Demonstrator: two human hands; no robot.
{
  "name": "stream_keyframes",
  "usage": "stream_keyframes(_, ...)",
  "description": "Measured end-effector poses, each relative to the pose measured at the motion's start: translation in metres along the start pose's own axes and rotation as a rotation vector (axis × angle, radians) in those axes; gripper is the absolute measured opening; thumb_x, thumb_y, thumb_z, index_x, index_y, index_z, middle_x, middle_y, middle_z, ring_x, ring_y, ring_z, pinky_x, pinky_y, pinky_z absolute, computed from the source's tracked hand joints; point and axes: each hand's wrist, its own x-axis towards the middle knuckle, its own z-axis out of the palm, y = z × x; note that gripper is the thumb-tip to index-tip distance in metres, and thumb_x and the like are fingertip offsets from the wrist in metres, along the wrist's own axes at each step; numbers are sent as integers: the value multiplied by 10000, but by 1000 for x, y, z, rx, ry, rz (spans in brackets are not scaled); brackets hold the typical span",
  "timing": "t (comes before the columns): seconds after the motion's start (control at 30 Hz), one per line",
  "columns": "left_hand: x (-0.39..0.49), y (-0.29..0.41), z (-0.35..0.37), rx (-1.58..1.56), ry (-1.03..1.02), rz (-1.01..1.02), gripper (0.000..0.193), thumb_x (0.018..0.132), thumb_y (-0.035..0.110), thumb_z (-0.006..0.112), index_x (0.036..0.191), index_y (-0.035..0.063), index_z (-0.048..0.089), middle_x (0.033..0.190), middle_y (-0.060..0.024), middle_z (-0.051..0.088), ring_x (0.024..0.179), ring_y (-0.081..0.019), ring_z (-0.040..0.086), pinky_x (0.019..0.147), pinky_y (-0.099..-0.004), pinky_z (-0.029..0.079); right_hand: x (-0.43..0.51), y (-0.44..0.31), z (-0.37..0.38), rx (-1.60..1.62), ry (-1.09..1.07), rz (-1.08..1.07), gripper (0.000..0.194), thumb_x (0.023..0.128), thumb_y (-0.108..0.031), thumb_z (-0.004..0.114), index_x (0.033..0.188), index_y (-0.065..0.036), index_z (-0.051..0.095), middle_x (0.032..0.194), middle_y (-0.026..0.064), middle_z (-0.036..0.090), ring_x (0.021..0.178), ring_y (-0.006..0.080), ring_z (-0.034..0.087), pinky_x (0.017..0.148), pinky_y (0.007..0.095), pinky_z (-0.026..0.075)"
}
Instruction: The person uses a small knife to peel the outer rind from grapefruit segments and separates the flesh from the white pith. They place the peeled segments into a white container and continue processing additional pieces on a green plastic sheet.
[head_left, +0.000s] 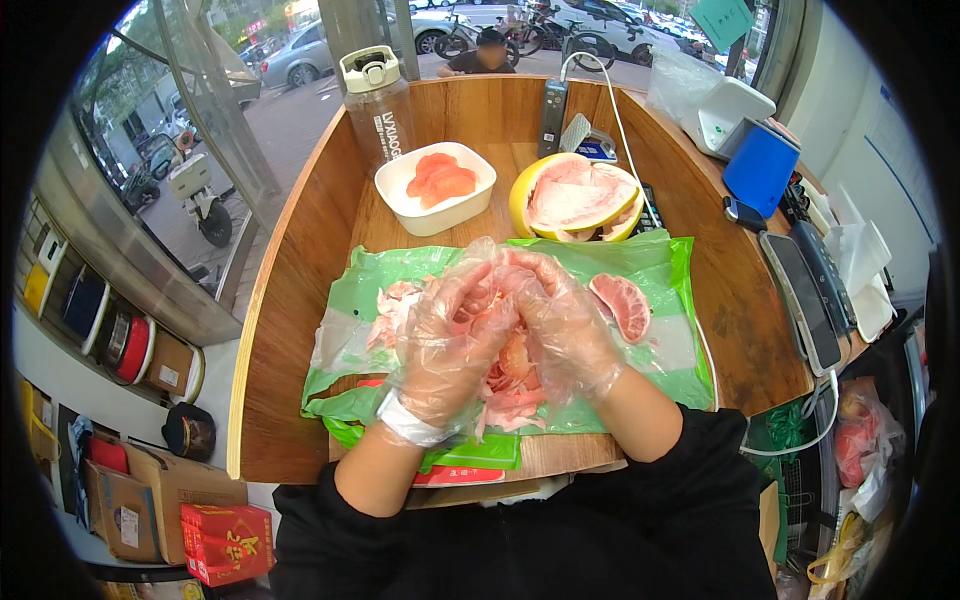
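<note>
Both hands wear clear plastic gloves and meet over a green plastic bag (667, 300) spread on the wooden desk. Between the fingers of my left hand (454, 345) and my right hand (566, 330) is a piece of pink pomelo flesh, mostly hidden by them. Below the fingers lies a heap of peeled pomelo membrane (514, 401). More pale scraps (391, 304) are left of my left hand. An unpeeled pomelo segment (624, 306) rests right of my right hand. Beyond, a white bowl (435, 217) contains peeled pink flesh (441, 180).
A hollowed pomelo rind (574, 199) sits at the back right, partly over a black keypad. A clear water bottle (375, 112) stands at back left. A white cable runs from a power strip (553, 116). A phone (801, 300) and a blue container (761, 169) lie along the right ledge.
</note>
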Motion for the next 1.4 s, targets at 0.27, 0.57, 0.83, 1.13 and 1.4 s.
stream_keyframes(0.27, 6, -16, -6, -27, -3, 4, 281, 872, 40, 621, 1150, -1, 631, 903, -44, 627, 739, -97, 547, 696, -257, 467, 0, -2, -7, -251, -17, -84, 310, 980, -229, 531, 1211, -23, 553, 1188, 67, 559, 1080, 140, 537, 956, 306, 444)
stream_keyframes(0.57, 4, -5, -3, 251, 211, 264, 312, 809, 0, 640, 1117, 39, 662, 803, -118, 628, 667, -209, 589, 643, -319, 480, -3, 0, 1, -311, -29, -63, 275, 969, -172, 545, 1185, -6, 586, 1178, 69, 593, 1083, 120, 538, 952, 286, 440)
stream_keyframes(0.83, 4, -11, -9, 382, 147, 313, 282, 825, 18, 660, 1107, 23, 670, 918, -132, 640, 781, -234, 597, 714, -313, 482, -2, 7, -2, -945, -86, -490, 280, 976, -134, 470, 1202, 4, 560, 1196, 147, 590, 1118, 235, 555, 993, 331, 416)
stream_keyframes(1.13, 4, -3, -6, 475, 125, 295, 134, 801, 52, 670, 928, 23, 698, 727, -163, 621, 692, -332, 597, 658, -375, 480, -7, 17, 9, -732, 32, -354, 294, 971, -141, 444, 1186, 31, 548, 1171, 184, 598, 1088, 278, 563, 975, 364, 415)
stream_keyframes(1.4, 4, -8, -6, 605, 119, 329, 34, 768, 52, 651, 783, 23, 642, 723, -180, 610, 647, -353, 603, 594, -392, 481, -9, 12, 10, -826, 57, -361, 274, 946, -138, 502, 1118, 58, 586, 1114, 217, 620, 1041, 301, 597, 931, 362, 451)
